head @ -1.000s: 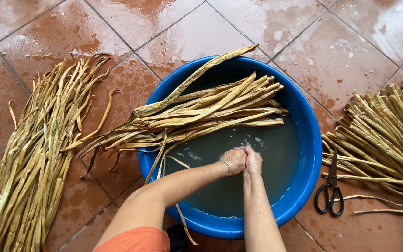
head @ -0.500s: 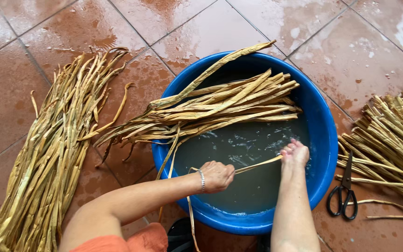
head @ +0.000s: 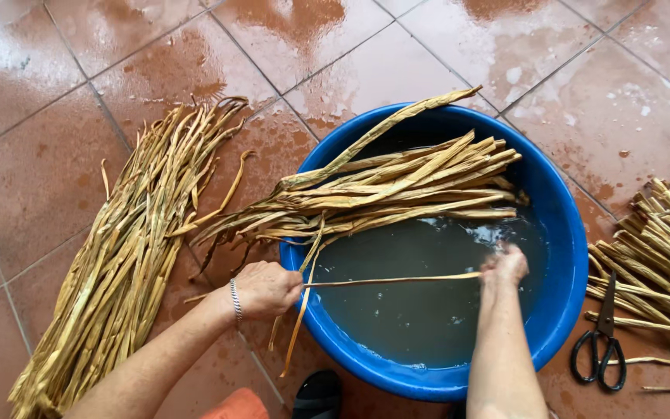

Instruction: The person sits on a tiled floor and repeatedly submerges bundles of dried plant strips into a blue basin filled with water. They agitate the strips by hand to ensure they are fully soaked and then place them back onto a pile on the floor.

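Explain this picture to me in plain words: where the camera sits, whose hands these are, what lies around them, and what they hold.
The picture comes from a camera worn on a person's head, looking down at their own two bare hands; there is no machine. They work over a round blue plastic basin of murky water standing on a wet reddish tiled floor. The left hand, with a thin bracelet at the wrist, and the right hand each grip one end of a single long yellow-green leaf strip, stretched level above the water. A bundle of similar strips lies across the basin's far rim. A larger pile of strips lies on the floor to the left, another pile to the right, with black-handled scissors beside it.
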